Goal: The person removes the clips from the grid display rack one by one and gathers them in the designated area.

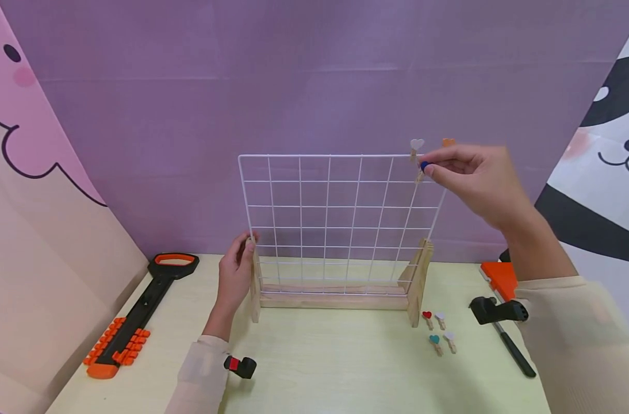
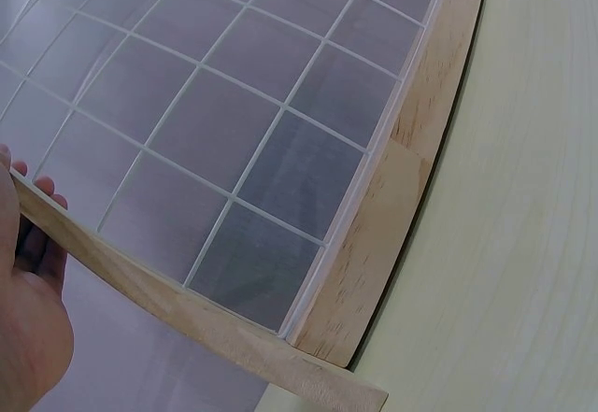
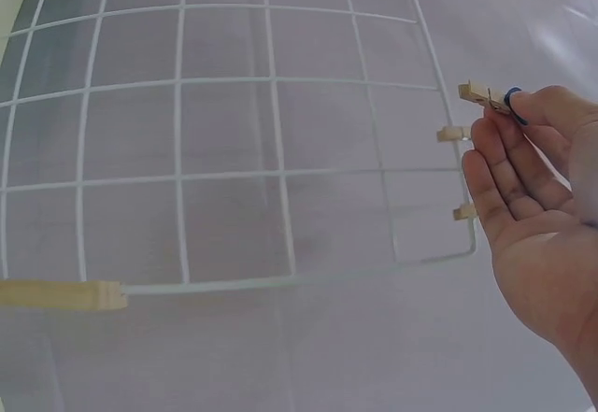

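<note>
A white wire grid (image 1: pixel 314 155) stands upright in a wooden stand (image 1: pixel 335 301) on the table. My left hand (image 1: pixel 235 273) grips the stand's left post (image 2: pixel 177 305), thumb in front and fingers behind. Up at the grid's top right, my right hand (image 1: pixel 482 181) pinches a small wooden clothespin (image 3: pixel 478 93) by its dark blue end, close to the top wire. Beside it, a clothespin with a white heart (image 1: pixel 417 145) is clipped on the top wire. An orange-topped clothespin (image 1: pixel 448 142) sits at the corner, partly hidden by the right hand.
Several heart clothespins, among them a red one (image 1: pixel 427 316) and a teal one (image 1: pixel 435 340), lie right of the stand. A long black-and-orange tool (image 1: pixel 149 296) lies at left. An orange item (image 1: pixel 501 279) and a black handle (image 1: pixel 516 351) lie by the right sleeve.
</note>
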Available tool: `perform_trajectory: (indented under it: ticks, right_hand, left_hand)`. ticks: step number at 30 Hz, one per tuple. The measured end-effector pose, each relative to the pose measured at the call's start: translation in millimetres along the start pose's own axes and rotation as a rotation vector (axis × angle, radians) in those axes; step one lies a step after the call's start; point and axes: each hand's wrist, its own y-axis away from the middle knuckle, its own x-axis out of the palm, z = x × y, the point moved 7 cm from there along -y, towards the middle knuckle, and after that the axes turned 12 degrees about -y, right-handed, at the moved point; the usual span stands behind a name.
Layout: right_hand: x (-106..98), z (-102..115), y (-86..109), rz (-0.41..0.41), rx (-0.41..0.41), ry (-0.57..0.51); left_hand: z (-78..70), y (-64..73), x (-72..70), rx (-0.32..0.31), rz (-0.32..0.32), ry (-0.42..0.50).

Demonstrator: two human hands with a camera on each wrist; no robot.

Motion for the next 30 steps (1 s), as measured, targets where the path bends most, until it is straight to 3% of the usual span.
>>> perform_trajectory:
  ticks: [12, 23, 30]
  right_hand:
    - [-7, -29, 28.7, 0.007, 0.041, 0.108]
    - [-13, -63, 47.3, -0.009, 0.131, 0.08]
    - [-18, -87, 65.3, -0.023, 0.186, 0.065]
  left_hand:
    - [4.1, -0.8, -0.1, -0.029, -0.003, 0.029]
    - [3.5, -1.5, -0.1, -0.017, 0.002, 0.048]
    - [3.1, -1.4, -0.7, -0.041, 0.003, 0.025]
